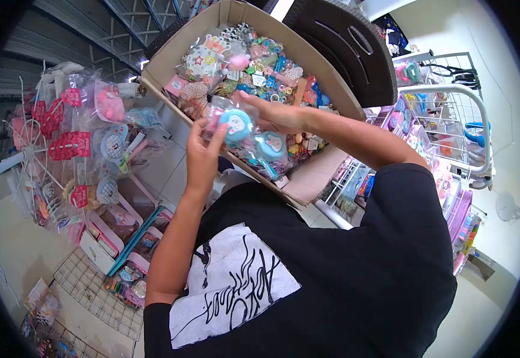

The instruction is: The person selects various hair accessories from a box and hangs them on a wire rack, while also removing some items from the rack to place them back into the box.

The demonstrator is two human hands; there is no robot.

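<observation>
My left hand [203, 150] is closed on the lower left edge of a clear plastic packet. Inside it is a round light-blue case [235, 125] with a white cartoon figure on its front. From the right, my right hand [279, 114] reaches in at the packet's far side, its thumb side up and its fingers partly hidden, closed around the wrapping. Just below that hand is a second round light-blue case [272, 144] in clear plastic. Both hands are over an open cardboard box [152, 73] full of small colourful trinkets in bags.
On the left stands a rotating rack [30, 146] hung with bagged accessories, above pink-edged boxes [102, 230]. A brown plastic chair [343, 51] backs the cardboard box. White wire shelving [466, 95] with goods lines the right, and a wire grid [87, 286] lies lower left.
</observation>
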